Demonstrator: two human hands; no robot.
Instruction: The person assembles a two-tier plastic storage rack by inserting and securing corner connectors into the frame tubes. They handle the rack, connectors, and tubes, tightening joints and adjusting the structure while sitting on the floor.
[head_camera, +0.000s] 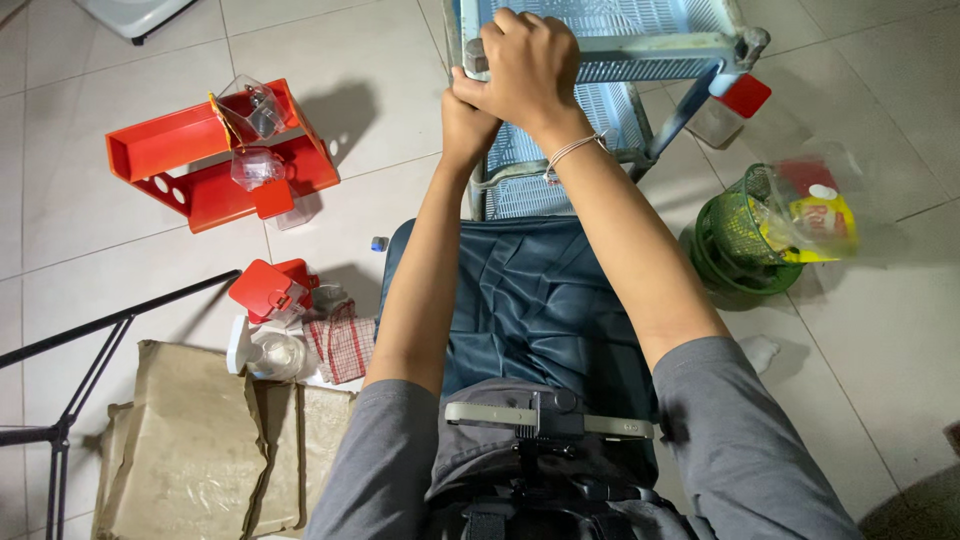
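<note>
on the tiled floor ahead of the knees, the pale blue rack (610, 110) stands. right hand (525, 65) curls tight over its top rail, left hand (465, 120) clamps the corner post beneath. looks light, stiff plastic w/ slick bars, so rail & post seem best holds.

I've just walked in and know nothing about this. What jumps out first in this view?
Both hands meet at top centre, the right hand wrapped over the rail of a pale blue mesh rack and the left hand gripping just beneath it. On the tiled floor to the left lies a bright red plastic shelf holding clear containers. To the right sits a green basket with a yellow packet.
</note>
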